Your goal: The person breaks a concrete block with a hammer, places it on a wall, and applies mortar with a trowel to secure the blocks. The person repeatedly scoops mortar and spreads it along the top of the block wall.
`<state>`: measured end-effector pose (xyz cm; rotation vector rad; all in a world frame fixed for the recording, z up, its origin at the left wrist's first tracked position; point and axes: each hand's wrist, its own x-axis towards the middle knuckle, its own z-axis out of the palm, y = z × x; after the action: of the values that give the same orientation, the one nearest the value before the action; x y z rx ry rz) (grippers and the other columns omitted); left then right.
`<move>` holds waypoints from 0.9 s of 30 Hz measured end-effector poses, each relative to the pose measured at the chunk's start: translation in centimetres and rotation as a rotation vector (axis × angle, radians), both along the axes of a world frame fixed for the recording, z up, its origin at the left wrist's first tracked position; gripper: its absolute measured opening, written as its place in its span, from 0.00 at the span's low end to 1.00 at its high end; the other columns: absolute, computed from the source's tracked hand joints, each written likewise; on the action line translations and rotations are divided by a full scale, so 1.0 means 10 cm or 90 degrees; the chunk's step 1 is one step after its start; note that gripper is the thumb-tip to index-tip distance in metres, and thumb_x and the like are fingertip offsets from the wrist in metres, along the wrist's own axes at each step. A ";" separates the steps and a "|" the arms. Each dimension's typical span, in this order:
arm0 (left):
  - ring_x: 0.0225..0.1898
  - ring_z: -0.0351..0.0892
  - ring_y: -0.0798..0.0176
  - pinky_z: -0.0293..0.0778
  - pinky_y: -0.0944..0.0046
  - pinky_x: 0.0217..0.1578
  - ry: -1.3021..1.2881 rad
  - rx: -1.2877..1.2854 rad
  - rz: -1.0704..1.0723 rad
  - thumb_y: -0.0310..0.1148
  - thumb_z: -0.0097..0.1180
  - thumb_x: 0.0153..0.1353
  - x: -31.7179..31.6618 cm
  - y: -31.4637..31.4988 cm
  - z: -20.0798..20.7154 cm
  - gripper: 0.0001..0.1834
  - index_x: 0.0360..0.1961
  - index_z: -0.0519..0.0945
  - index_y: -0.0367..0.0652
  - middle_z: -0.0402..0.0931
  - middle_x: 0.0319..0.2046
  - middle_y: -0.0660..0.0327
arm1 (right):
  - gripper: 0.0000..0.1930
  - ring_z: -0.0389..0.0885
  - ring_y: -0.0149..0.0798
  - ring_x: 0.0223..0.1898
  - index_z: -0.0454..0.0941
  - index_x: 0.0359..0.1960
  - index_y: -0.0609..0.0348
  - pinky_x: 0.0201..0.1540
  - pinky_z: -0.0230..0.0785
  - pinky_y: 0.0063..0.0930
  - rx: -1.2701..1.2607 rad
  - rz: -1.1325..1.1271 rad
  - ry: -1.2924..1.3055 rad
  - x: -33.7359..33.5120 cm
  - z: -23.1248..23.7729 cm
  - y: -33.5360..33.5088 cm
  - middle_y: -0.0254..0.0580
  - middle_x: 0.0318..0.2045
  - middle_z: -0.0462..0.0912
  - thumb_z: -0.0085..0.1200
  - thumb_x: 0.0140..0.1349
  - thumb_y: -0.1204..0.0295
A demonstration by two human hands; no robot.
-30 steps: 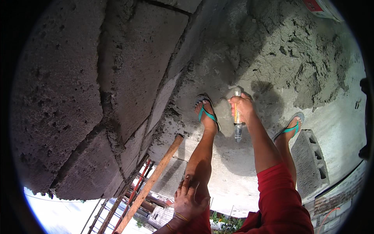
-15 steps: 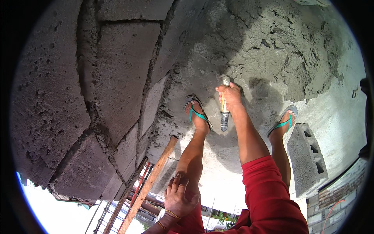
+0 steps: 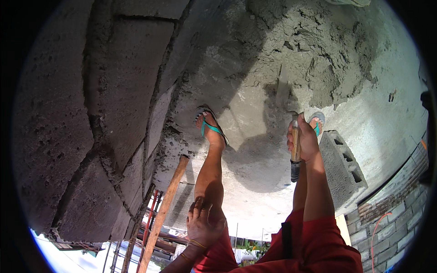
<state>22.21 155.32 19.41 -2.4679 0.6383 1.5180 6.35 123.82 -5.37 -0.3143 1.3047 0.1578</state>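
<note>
My right hand [image 3: 307, 142] is closed around the wooden handle of a trowel [image 3: 295, 159]. Its blade [image 3: 282, 93] reaches into the near edge of a grey wet mortar pile [image 3: 314, 54] on the concrete floor. My left hand [image 3: 204, 224] rests flat on my left knee with the fingers spread and nothing in it. My feet wear teal flip-flops, the left foot [image 3: 210, 128] close to the wall's base and the right foot [image 3: 316, 122] just behind the trowel hand. I wear red shorts [image 3: 318, 248].
A rough concrete block wall [image 3: 91, 113] with mortar joints fills the left side. A hollow concrete block [image 3: 339, 166] lies just right of my right leg. A wooden plank [image 3: 164, 209] leans by the wall's base. Another block wall [image 3: 391, 218] stands at the lower right.
My right hand has carried the trowel to the right, and the blade now lies in the mortar pile. My left hand stays on the knee.
</note>
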 end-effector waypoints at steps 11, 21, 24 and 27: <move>0.68 0.62 0.38 0.63 0.41 0.65 -0.009 0.000 -0.009 0.50 0.68 0.50 -0.16 -0.05 -0.02 0.39 0.63 0.75 0.44 0.62 0.70 0.48 | 0.35 0.84 0.65 0.29 0.78 0.40 0.69 0.33 0.76 0.50 -0.296 0.570 0.248 -0.20 -0.65 0.42 0.69 0.29 0.82 0.43 0.71 0.40; 0.67 0.63 0.40 0.62 0.43 0.66 -0.037 0.019 -0.052 0.47 0.68 0.51 -0.32 -0.06 -0.04 0.34 0.58 0.78 0.43 0.65 0.69 0.53 | 0.36 0.83 0.65 0.25 0.78 0.42 0.72 0.32 0.77 0.52 -0.286 0.589 0.264 -0.13 -0.73 0.14 0.68 0.30 0.83 0.43 0.71 0.41; 0.68 0.62 0.40 0.62 0.43 0.66 -0.035 -0.005 -0.066 0.48 0.68 0.51 -0.33 -0.10 -0.04 0.34 0.58 0.78 0.43 0.64 0.69 0.52 | 0.35 0.80 0.51 0.16 0.77 0.42 0.69 0.23 0.74 0.45 -0.252 0.436 0.263 -0.23 -0.17 -0.03 0.58 0.23 0.80 0.44 0.71 0.40; 0.68 0.62 0.41 0.61 0.43 0.66 -0.022 -0.004 -0.074 0.48 0.68 0.51 -0.31 -0.09 -0.05 0.34 0.57 0.78 0.42 0.64 0.70 0.51 | 0.35 0.71 0.33 0.11 0.74 0.37 0.66 0.15 0.64 0.30 -0.366 0.201 0.258 -0.27 0.04 -0.59 0.39 0.17 0.73 0.43 0.71 0.38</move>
<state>19.08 154.43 18.94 -2.4102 0.7679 1.4302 3.65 117.88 -5.00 -1.0219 1.6845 0.1114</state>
